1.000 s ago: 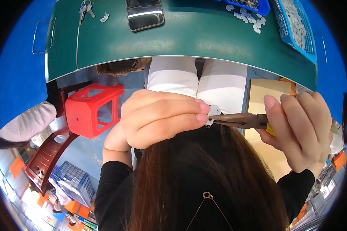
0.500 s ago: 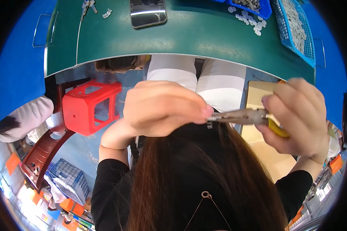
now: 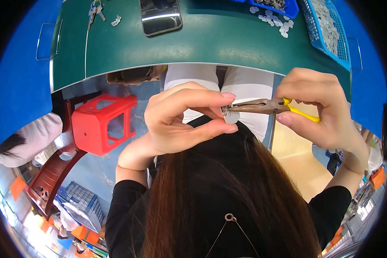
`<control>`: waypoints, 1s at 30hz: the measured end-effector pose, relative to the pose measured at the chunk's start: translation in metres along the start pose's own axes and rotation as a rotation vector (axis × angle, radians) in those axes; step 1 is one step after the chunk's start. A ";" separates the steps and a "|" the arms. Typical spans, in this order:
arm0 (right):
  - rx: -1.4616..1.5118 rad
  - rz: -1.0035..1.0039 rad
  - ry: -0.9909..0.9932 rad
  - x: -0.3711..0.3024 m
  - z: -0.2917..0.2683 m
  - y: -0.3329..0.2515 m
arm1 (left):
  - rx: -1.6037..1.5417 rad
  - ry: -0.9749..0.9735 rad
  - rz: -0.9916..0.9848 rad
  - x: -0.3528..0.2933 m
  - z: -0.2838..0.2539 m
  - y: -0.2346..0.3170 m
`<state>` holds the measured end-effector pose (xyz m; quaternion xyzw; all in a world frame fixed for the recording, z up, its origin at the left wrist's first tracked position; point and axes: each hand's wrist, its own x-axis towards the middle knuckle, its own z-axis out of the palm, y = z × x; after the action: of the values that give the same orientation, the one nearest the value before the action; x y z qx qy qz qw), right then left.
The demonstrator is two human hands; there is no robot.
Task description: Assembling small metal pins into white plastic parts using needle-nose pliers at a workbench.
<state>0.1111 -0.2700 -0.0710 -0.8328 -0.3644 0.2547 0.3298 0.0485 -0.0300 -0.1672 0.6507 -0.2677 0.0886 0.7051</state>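
Note:
Between the thumb and fingertips of my left hand (image 3: 176,116) is a small pale, translucent plastic piece (image 3: 232,117) with a dark metal bit at its upper edge. My right hand (image 3: 322,105) is closed round the yellow handles of a pair of needle-nose pliers (image 3: 262,106). The pliers' jaws point left and their tips meet the metal bit beside my left fingertips. Whether the tips grip it is too small to tell. Both hands are held up over my lap, on the near side of the table edge.
On the green table (image 3: 116,47) lie a phone (image 3: 161,19), keys (image 3: 95,12) and several loose pale pieces (image 3: 284,28). A blue tray (image 3: 294,9) of metal parts and a light-blue basket (image 3: 342,43) stand at the right. A red stool (image 3: 88,129) is on the floor at left.
The pliers and my right hand have risen slightly. My left fingers have spread and the plastic piece has turned, so more of it shows. The head view has shifted a little.

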 end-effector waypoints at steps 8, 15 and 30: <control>0.038 0.103 0.050 0.002 0.000 0.008 | -0.152 0.132 -0.170 -0.009 -0.005 0.001; -0.564 0.001 0.501 0.030 0.044 0.110 | -0.241 0.182 -0.356 -0.005 0.000 -0.005; 0.750 0.063 0.451 0.044 0.098 0.045 | 0.118 0.292 -0.112 -0.006 0.024 -0.055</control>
<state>0.0924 -0.2233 -0.1763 -0.7009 -0.1400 0.1908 0.6728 0.0634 -0.0597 -0.2172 0.6850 -0.1202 0.1584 0.7008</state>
